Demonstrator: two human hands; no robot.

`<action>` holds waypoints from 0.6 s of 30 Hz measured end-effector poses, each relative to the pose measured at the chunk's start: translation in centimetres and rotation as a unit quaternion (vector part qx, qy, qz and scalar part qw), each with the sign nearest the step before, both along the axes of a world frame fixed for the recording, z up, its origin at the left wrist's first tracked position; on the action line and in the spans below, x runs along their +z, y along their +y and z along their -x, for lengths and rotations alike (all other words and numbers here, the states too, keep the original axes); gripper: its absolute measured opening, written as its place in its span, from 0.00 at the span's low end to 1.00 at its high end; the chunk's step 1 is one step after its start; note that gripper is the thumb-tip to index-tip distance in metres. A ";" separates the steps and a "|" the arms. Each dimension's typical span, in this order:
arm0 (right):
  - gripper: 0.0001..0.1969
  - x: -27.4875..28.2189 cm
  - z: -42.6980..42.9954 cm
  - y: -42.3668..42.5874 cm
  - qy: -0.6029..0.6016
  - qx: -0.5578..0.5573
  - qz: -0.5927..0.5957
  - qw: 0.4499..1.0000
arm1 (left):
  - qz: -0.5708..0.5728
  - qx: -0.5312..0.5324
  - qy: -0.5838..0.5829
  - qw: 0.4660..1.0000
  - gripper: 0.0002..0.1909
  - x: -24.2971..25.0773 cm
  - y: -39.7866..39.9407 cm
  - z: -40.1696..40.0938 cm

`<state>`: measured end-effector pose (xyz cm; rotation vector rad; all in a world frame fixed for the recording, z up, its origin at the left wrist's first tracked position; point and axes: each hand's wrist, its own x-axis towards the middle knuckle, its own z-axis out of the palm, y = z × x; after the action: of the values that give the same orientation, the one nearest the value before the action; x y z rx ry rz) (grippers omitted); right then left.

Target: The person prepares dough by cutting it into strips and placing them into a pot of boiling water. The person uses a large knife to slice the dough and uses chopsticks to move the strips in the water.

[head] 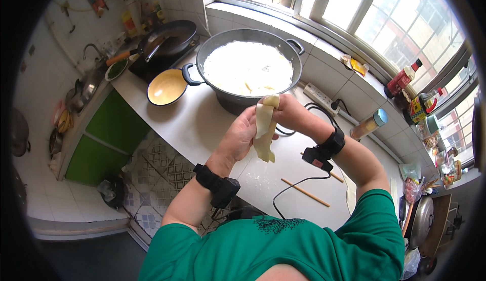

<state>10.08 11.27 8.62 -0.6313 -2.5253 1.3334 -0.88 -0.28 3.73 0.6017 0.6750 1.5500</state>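
A wide strip of pale dough (264, 144) hangs folded between my two hands, just in front of the large dark pot. My right hand (294, 112) grips its upper part near the pot's rim. Against the left side of the strip, my left hand (241, 131) has its fingers closed on the dough; some fingertips are hidden behind it. The two-handled pot (231, 99) is nearly full of something bright white, too overexposed to make out fully. A few pale yellowish pieces (248, 88) show at its near side.
A yellow enamel bowl (167, 87) stands left of the pot, near a wok (171, 34) on a cooktop. Right of the pot are a power strip (321, 97), coiled cable and a bottle (369, 124). Wooden sticks (305, 192) and scattered flour lie on the white counter (212, 136).
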 end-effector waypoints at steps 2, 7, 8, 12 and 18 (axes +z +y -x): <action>0.07 0.9 1.2 0.2 0.000 0.012 -0.042 0.999 | 0.045 -0.062 0.030 0.997 0.11 -0.3 -0.2 0.5; 0.22 0.7 6.2 7.6 -0.154 -0.025 -0.325 0.933 | -0.025 -0.054 0.121 0.991 0.09 1.3 0.0 0.0; 0.29 0.0 6.4 10.3 -0.116 -0.063 -0.316 0.940 | -0.022 -0.060 0.118 0.991 0.09 1.7 0.3 -0.2; 0.43 0.9 5.7 11.0 -0.129 -0.038 -0.324 0.936 | 0.015 0.014 0.104 0.994 0.09 0.9 0.8 1.0; 0.23 0.8 1.4 3.9 -0.109 0.133 -0.042 0.984 | -0.020 0.103 0.072 0.992 0.13 -0.7 1.7 1.5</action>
<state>8.63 15.17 9.42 -0.4579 -2.9120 1.2930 -2.37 1.45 2.99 0.6975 0.8386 1.7272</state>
